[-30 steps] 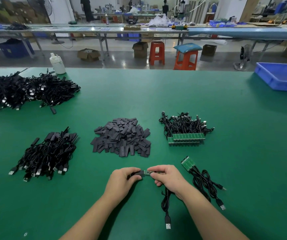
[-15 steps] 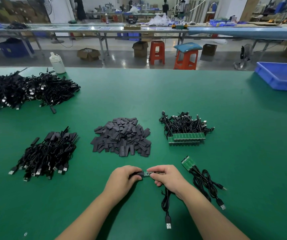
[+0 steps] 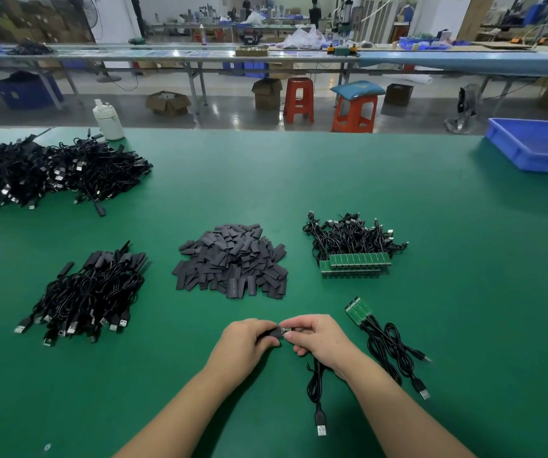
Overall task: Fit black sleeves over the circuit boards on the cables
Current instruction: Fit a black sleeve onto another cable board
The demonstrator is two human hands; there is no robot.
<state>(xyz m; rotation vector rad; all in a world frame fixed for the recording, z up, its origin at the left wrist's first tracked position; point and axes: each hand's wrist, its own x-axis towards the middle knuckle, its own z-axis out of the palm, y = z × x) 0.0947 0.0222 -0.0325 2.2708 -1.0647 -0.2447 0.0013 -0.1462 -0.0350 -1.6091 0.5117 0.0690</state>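
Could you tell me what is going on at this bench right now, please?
A person is fitting a black sleeve over a small circuit board on a cable. The left hand pinches the sleeve while the right hand holds the board; part of the green board shows between them. Loose sleeves are piled ahead on the green table, bare boards on cables to the right, and sleeved cables to the left.

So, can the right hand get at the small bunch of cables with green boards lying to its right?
Probably yes. That bunch lies on bare mat just beside the right hand with nothing between them, but the hand now pinches the circuit board and must let go first.
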